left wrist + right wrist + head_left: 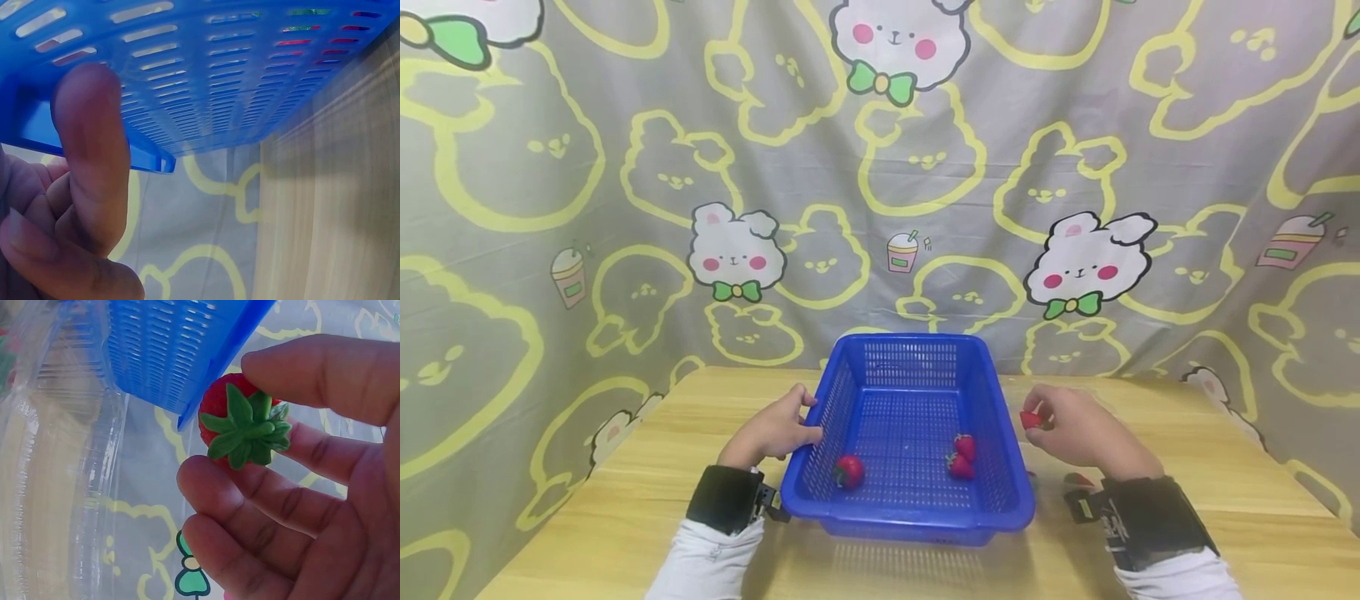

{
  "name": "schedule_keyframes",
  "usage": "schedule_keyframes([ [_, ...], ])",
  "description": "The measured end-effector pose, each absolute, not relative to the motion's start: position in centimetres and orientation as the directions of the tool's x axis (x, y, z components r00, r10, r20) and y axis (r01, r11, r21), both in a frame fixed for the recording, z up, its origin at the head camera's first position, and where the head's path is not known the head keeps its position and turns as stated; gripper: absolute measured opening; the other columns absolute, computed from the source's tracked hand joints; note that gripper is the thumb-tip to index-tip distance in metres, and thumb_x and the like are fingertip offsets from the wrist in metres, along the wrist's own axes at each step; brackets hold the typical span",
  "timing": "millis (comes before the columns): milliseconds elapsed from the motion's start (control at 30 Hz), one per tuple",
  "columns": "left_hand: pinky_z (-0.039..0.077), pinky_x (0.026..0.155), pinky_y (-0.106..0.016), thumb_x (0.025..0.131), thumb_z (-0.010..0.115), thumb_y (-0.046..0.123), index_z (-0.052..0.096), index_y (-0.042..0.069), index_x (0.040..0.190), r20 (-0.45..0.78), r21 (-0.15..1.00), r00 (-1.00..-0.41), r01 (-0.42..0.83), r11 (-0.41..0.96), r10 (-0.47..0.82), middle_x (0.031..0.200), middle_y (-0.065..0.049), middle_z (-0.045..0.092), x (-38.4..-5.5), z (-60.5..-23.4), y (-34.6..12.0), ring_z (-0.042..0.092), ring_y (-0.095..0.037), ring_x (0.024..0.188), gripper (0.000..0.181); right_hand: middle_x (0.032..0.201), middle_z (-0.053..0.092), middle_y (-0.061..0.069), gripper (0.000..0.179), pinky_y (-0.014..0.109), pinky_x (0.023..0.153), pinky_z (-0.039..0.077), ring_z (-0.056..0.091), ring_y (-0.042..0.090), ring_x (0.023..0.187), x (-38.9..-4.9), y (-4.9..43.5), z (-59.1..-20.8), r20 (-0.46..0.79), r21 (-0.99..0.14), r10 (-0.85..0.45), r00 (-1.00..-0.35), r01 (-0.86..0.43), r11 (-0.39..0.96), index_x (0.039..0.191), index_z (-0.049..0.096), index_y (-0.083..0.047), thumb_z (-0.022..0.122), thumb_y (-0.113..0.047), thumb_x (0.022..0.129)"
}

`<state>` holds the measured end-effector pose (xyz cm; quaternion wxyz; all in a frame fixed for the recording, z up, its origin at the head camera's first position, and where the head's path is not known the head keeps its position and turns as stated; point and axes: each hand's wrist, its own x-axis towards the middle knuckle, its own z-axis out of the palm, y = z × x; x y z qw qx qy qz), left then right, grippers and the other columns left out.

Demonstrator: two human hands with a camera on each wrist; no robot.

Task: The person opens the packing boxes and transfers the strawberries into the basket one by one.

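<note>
A blue plastic basket (906, 525) with slotted walls stands in the middle of the table. Inside it, one strawberry (850, 471) lies at the near left and two more strawberries (960, 466) sit together at the right. My left hand (778, 427) grips the basket's left rim; from the left wrist, its thumb (94, 150) shows close against the slotted wall. Just outside the right rim, my right hand (1075, 425) pinches a red strawberry (240, 422) between thumb and fingers, its green leafy cap facing the wrist camera.
Beside the basket, under my right hand, is a clear plastic box (94, 487) with ridged walls. Another strawberry (1078, 481) shows near my right wrist, partly covered by the wrist camera. A patterned grey curtain (820, 167) hangs behind the wooden table (647, 500).
</note>
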<state>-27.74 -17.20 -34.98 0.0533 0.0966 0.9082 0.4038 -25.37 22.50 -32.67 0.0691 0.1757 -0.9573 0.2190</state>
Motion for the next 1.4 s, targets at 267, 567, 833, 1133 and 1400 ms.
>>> schedule_keyframes([
  [267,0.034,0.043,-0.024,0.085,0.064,0.003,0.042,0.001,0.113,-0.018,0.748,-0.975,0.133,0.650,0.220,0.075,-0.011,0.060,-27.7,-35.0,-17.2,0.048,-0.017,0.052,0.035,0.082,0.063,0.004,0.019,0.039,0.063,0.052,0.060,0.021,0.075,-25.1,22.3,-32.5,0.211,-0.398,-0.306,-0.929,-0.367,0.841,0.093,0.062,-0.006,0.074,-0.008,0.078],
  [567,0.036,0.045,-0.025,0.085,0.064,0.002,0.042,0.001,0.113,-0.018,0.751,-0.975,0.133,0.647,0.221,0.078,-0.012,0.061,-27.7,-35.0,-17.2,0.052,-0.018,0.055,0.035,0.080,0.062,0.002,0.018,0.036,0.060,0.050,0.058,0.019,0.072,-24.8,22.1,-32.2,0.241,-0.389,-0.312,-0.919,-0.386,0.837,0.091,0.062,-0.008,0.074,-0.008,0.078],
  [833,0.035,0.045,-0.025,0.085,0.064,0.003,0.042,0.001,0.113,-0.019,0.748,-0.976,0.130,0.650,0.217,0.077,-0.011,0.060,-27.6,-34.9,-17.2,0.048,-0.017,0.053,0.035,0.079,0.061,0.001,0.016,0.035,0.061,0.049,0.057,0.017,0.071,-24.5,21.7,-31.9,0.246,-0.380,-0.310,-0.918,-0.386,0.841,0.090,0.062,-0.010,0.073,-0.009,0.079],
  [1133,0.035,0.044,-0.025,0.085,0.064,0.003,0.042,0.001,0.113,-0.017,0.741,-0.977,0.132,0.658,0.215,0.078,-0.012,0.060,-27.7,-34.9,-17.1,0.052,-0.018,0.055,0.036,0.079,0.062,0.000,0.016,0.038,0.065,0.051,0.058,0.017,0.072,-24.2,21.2,-31.5,0.254,-0.372,-0.315,-0.915,-0.393,0.841,0.092,0.063,-0.010,0.073,-0.009,0.080],
  [1400,0.035,0.044,-0.025,0.085,0.064,0.003,0.042,0.001,0.114,-0.026,0.743,-0.977,0.123,0.657,0.213,0.078,-0.012,0.060,-27.7,-34.9,-17.1,0.052,-0.018,0.055,0.036,0.079,0.062,-0.001,0.016,0.036,0.064,0.051,0.058,0.016,0.073,-23.8,20.5,-31.2,0.255,-0.367,-0.313,-0.915,-0.392,0.844,0.093,0.063,-0.011,0.073,-0.011,0.081],
])
